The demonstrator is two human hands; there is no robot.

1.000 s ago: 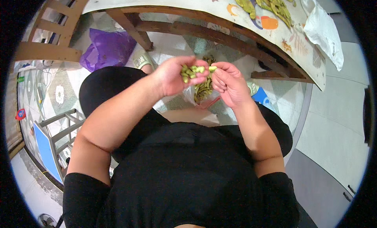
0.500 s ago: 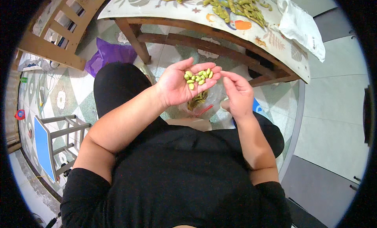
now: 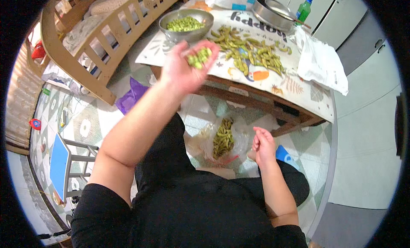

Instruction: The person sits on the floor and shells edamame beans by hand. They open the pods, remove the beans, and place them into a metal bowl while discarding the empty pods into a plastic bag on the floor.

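My left hand (image 3: 181,73) is raised over the near left edge of the table, cupped around a heap of shelled green beans (image 3: 199,58); it is a little blurred. Just beyond it stands a metal bowl (image 3: 186,37) with many more shelled beans inside. Unshelled bean pods (image 3: 256,54) lie spread on the patterned tablecloth (image 3: 294,83), to the right of the bowl. Above my right knee, my right hand (image 3: 264,146) has its fingers curled in, and nothing shows in them. Between my legs an open clear plastic bag (image 3: 243,139) holds brownish-green pods or hulls (image 3: 224,138).
A round metal pan (image 3: 274,18) and a green bottle (image 3: 304,9) stand at the table's back right. A white plastic bag (image 3: 321,62) hangs over the right edge. To the left are a wooden bed rail (image 3: 102,55), a purple bag (image 3: 131,96) and a blue-topped stool (image 3: 60,167).
My left hand has moved up and forward with the beans, toward the bowl. My right hand has come away from it and its fingers have curled in. The view has tilted up, showing the bowl.
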